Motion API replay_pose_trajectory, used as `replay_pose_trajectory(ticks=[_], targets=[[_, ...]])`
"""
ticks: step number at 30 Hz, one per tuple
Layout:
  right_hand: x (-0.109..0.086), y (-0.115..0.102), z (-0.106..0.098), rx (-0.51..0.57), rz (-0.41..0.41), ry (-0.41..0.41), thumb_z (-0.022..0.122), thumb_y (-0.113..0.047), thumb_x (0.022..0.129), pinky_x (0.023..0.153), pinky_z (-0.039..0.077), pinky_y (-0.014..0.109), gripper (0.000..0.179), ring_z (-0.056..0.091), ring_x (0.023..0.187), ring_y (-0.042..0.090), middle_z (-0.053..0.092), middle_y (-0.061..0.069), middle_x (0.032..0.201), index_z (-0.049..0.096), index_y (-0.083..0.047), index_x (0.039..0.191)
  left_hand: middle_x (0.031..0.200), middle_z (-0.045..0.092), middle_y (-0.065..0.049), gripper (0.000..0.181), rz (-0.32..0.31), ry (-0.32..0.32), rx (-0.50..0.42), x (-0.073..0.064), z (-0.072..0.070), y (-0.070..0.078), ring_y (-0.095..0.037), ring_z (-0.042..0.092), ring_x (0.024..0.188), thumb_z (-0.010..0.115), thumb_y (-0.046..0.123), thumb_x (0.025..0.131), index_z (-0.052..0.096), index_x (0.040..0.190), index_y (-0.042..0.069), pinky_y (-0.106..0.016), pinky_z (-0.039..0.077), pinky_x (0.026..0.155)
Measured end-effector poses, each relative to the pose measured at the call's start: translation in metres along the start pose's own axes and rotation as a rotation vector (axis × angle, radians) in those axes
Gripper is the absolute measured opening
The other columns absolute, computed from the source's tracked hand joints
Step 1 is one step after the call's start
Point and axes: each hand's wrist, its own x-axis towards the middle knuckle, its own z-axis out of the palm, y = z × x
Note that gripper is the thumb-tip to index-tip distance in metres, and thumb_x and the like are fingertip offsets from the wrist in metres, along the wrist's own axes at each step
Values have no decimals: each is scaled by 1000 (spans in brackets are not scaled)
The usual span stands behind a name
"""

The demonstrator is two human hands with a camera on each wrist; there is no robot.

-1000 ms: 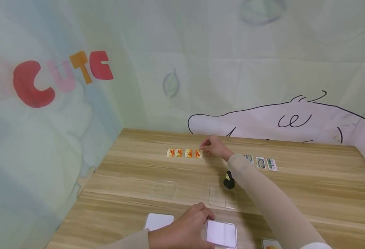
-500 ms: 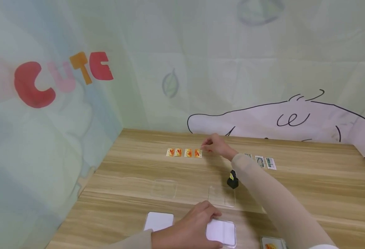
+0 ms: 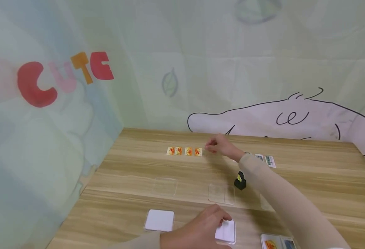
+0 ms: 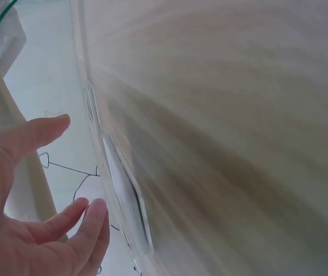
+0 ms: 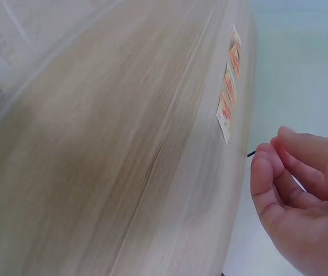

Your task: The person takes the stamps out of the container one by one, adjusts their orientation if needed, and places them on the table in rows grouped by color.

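Observation:
My right hand (image 3: pixel 222 146) is beside a row of several small orange-and-yellow stamp-like pictures (image 3: pixel 198 152) at the back of the table. In the right wrist view its thumb and fingers (image 5: pixel 262 172) are loosely bent, tips close together, with nothing visible between them. My left hand (image 3: pixel 201 226) is over a flat clear case with a white inside (image 3: pixel 227 231), covering part of it. In the left wrist view its thumb and fingers (image 4: pixel 95 224) are spread apart and hold nothing. A second white-filled case (image 3: pixel 159 220) lies to its left.
Several green-blue stamp-like pictures (image 3: pixel 270 161) lie at back right, partly behind my right sleeve. Thin clear lids (image 3: pixel 221 194) lie mid-table. At the front right is a case with orange and blue pictures (image 3: pixel 271 243). A small black thing (image 3: pixel 240 181) shows beside the sleeve.
My right hand has moved a little to the right, away from the orange pictures, and the black thing has shifted along with the sleeve. My left hand has slid right over the white-filled case.

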Motion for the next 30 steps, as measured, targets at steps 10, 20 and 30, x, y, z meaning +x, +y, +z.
replay_pose_trajectory(ticks=[10, 20, 30], targets=[[-20, 1, -7, -14, -86, -35, 63, 2, 95, 63, 50, 35, 12, 52, 63, 14, 59, 7, 69, 67, 13, 94, 94, 52, 10, 65, 45, -28, 72, 10, 11, 9, 4, 45, 86, 91, 39, 68, 67, 120, 9, -7, 33, 79], [-45, 3, -13, -57, -56, -51, 65, -7, 97, 68, 54, 44, 14, 56, 68, 17, 62, 8, 76, 69, 6, 98, 104, 55, 10, 63, 63, -78, 23, 16, 16, 15, 6, 45, 90, 89, 39, 73, 66, 123, 10, -6, 34, 80], [-71, 8, -19, -59, -53, -71, 64, -6, 96, 60, 46, 31, 12, 53, 66, 19, 58, 4, 70, 69, 5, 96, 102, 55, 9, 63, 73, -66, 45, 22, 19, 19, 6, 46, 89, 85, 44, 75, 65, 124, 9, -8, 35, 81]])
